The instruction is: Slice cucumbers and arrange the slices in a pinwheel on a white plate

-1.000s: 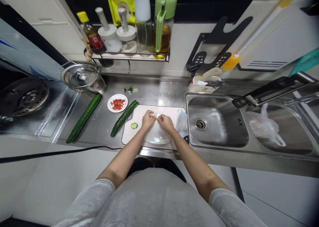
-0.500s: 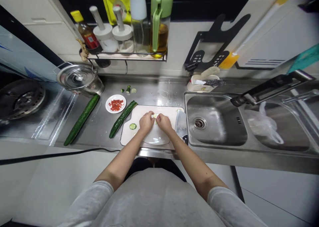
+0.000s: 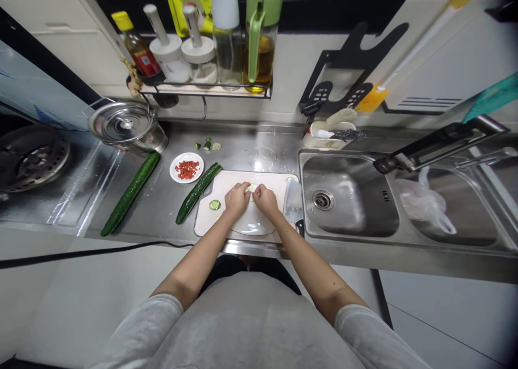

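Observation:
My left hand (image 3: pixel 237 199) and my right hand (image 3: pixel 265 200) meet above a white plate (image 3: pixel 253 227), fingertips pinched on a small pale-green cucumber slice (image 3: pixel 251 188). Fingers cover part of the slice. The plate rests on a white cutting board (image 3: pixel 204 226). Left of the plate, another cucumber slice (image 3: pixel 215 205) lies flat on the board. A cleaver (image 3: pixel 292 199) lies along the board's right edge, its black handle toward me. One cut cucumber (image 3: pixel 198 193) leans by the board's left edge, and a longer cucumber (image 3: pixel 130 195) lies farther left.
A small plate (image 3: pixel 174 169) holds chopped red pieces. Cucumber offcuts (image 3: pixel 207 145) sit behind it. A lidded steel pot (image 3: pixel 140 137) stands at back left, below a rack (image 3: pixel 218 93) of bottles and jars. To the right is a double sink (image 3: pixel 348 231) with a plastic bag (image 3: pixel 424 199).
Both hands keep their pinch on the cucumber slice, with hardly any visible movement. The view has shifted very slightly.

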